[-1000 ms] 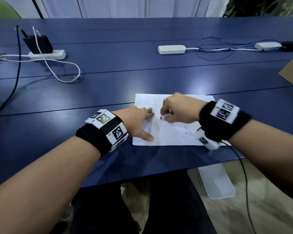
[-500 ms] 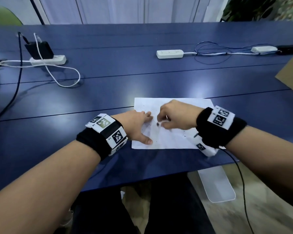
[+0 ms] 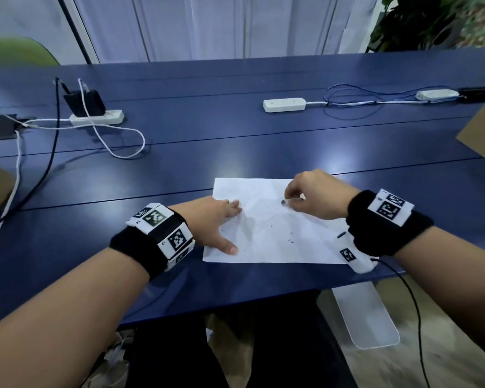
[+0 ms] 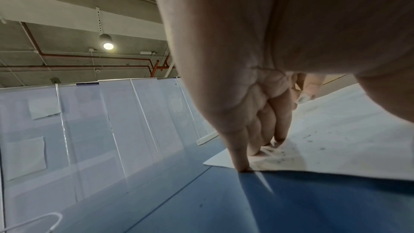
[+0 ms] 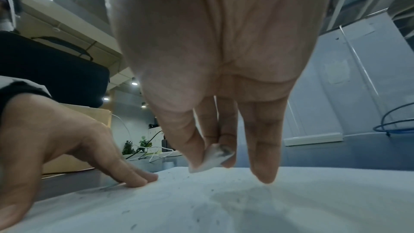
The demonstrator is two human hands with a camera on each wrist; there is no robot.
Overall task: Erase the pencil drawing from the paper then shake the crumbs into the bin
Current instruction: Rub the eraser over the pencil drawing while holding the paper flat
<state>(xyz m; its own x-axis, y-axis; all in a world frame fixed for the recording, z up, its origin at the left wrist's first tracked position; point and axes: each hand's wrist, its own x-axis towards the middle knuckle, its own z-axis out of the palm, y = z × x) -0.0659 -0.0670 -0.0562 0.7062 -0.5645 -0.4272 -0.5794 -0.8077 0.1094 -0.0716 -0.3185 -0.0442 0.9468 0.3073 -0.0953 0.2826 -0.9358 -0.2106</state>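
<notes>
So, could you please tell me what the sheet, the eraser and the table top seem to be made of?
Sheet: thin white paper, matte; it shows faint creases and lies flat under the left hand.
Eraser: probably soft rubber or vinyl, white, with a grey-smudged tip, pinched by the right hand.
Table: smooth blue top, likely laminate; soft glare suggests a satin finish.

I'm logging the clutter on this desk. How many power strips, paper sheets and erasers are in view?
Power strips: 3
Paper: 1
Eraser: 1, pinched in the right hand
Total: 5
</notes>
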